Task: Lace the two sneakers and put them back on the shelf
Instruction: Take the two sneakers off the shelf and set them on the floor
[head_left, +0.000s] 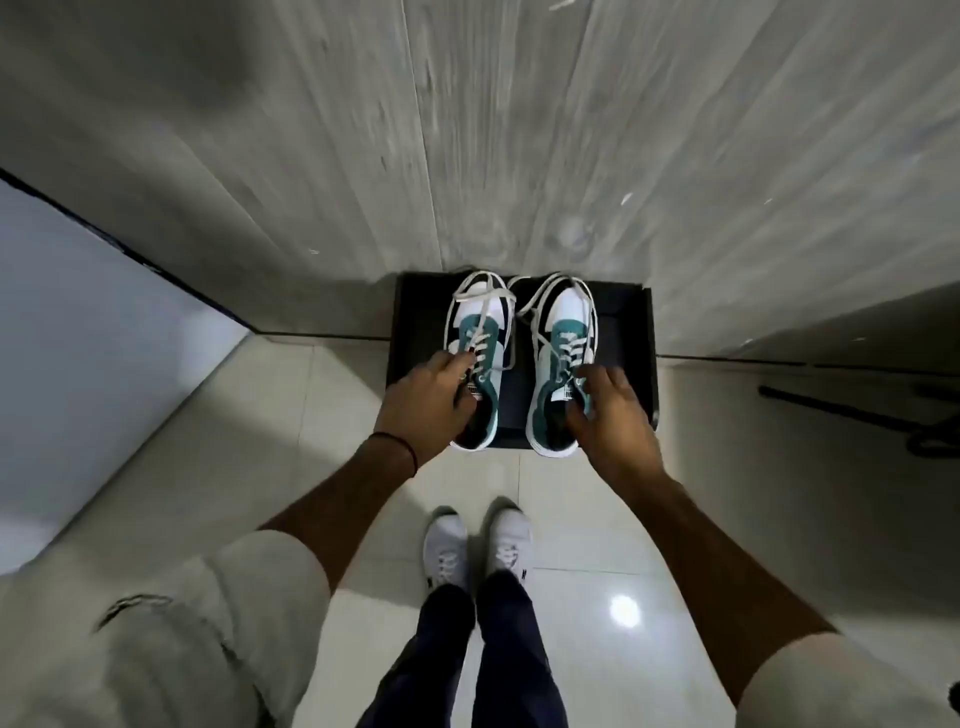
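Two teal, white and black sneakers stand side by side, toes pointing away from me, over a low black shelf (628, 332) against the wall. My left hand (423, 402) grips the left sneaker (480, 332) at its collar. My right hand (613, 410) grips the right sneaker (563, 332) at its collar. White laces run through the eyelets of both, and their loose ends trail over the toes. The heels overhang the shelf's front edge. Whether the soles rest on the shelf I cannot tell.
A grey wood-grain wall (519, 130) rises behind the shelf. My own feet in white shoes (478, 545) stand on glossy pale floor tiles. A dark rod-like object (857, 410) lies on the floor at right. A pale panel (78, 364) fills the left.
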